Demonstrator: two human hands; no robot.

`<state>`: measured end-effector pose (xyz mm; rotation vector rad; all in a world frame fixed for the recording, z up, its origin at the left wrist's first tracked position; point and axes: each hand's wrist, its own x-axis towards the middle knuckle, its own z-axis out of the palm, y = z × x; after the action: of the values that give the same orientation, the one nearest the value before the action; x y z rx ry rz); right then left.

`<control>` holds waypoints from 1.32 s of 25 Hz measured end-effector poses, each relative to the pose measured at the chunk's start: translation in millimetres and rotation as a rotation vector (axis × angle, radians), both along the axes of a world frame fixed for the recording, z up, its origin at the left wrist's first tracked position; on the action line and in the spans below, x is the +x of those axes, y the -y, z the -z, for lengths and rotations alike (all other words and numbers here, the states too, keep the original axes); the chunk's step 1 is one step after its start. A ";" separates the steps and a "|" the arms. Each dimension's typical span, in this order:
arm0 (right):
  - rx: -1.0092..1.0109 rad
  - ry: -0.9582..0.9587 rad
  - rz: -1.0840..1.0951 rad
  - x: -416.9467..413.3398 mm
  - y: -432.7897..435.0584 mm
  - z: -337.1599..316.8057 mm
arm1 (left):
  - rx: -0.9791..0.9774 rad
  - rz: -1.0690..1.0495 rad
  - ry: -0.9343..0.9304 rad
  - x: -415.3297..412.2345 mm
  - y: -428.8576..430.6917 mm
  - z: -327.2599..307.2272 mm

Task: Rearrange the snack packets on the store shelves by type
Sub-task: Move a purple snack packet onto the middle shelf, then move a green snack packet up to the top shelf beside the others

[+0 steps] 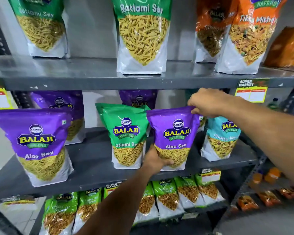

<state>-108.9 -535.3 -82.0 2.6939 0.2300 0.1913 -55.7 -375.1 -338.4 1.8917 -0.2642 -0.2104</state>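
Observation:
Both my hands hold a purple Aloo Sev packet [175, 133] standing upright on the middle shelf [95, 160]. My left hand [155, 161] grips its lower left corner. My right hand [209, 103] pinches its top right corner. A green Ratlami Sev packet [126, 134] stands touching it on the left. A teal Khatta Mitha packet [221, 138] stands to its right. Another purple Aloo Sev packet [39, 143] stands at the shelf's left front, with two more purple packets [63, 102] behind.
The top shelf [92, 72] carries two green Ratlami Sev packets [143, 34] and orange Tikha Mitha packets [251, 31] on the right. The bottom shelf holds several green packets [168, 195]. Yellow price tags [250, 91] hang from shelf edges. Orange snacks [268, 197] sit lower right.

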 end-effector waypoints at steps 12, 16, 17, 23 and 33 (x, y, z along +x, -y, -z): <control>0.256 0.026 -0.006 16.8 2.9 15.7 | 0.026 0.103 0.108 -43.5 -26.9 4.7; 0.411 -0.020 -0.182 21.0 -36.9 15.0 | 0.096 -0.164 0.220 -72.2 -112.0 10.8; 0.428 -0.042 -0.187 24.2 -47.2 15.6 | 0.106 -0.267 0.246 -65.1 -133.1 13.3; 0.459 -0.161 -0.107 63.9 -91.4 26.8 | 0.096 -0.069 0.017 7.7 -170.5 5.4; 0.432 0.002 -0.153 61.7 -132.8 34.1 | 0.038 -0.146 -0.061 28.0 -176.4 23.3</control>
<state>-47.2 -402.5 -116.1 3.1036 0.4386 0.3221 -27.6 -198.7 -361.7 1.9296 -0.0804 -0.1751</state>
